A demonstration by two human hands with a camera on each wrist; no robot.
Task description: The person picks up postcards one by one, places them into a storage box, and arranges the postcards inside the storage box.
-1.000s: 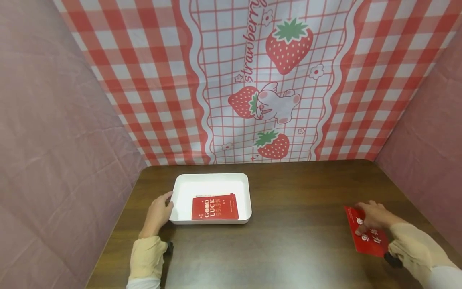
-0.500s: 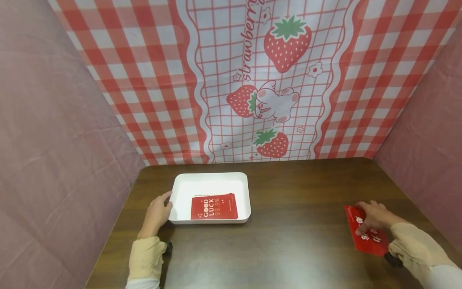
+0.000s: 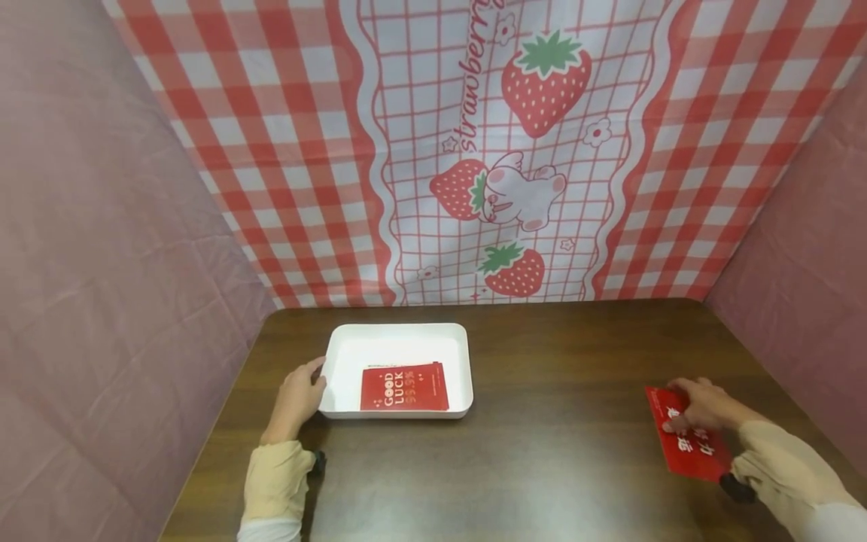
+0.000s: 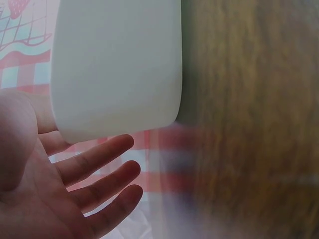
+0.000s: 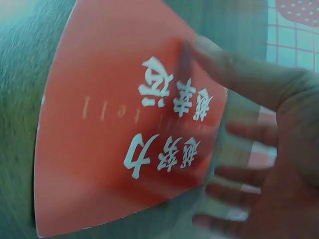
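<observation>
A white tray (image 3: pixel 396 331) stands on the left half of the table, with a small stack of red paper packets (image 3: pixel 433 388) inside; the top one reads "GOOD LUCK 99.9%". My left hand (image 3: pixel 296 393) touches the tray's left rim with thumb and forefinger. Its other fingers (image 4: pixel 107 191) extend loosely below the tray's corner in the left wrist view. Off to the right, another red packet (image 3: pixel 684 455) with white Chinese characters lies flat. My right hand (image 3: pixel 707 406) is over it, thumb (image 5: pixel 239 74) at its edge and the other fingers extended past it.
The brown wooden table (image 3: pixel 542 452) meets a strawberry-print checked cloth (image 3: pixel 298 188) at the back. Pink cloth walls (image 3: pixel 135 226) rise on the left and right sides. Black bands (image 3: pixel 736 488) sit at both wrists.
My right thumb has shifted slightly left over the packet with Chinese characters. The left hand, the tray and both lots of packets hold their places; the head view sways a little.
</observation>
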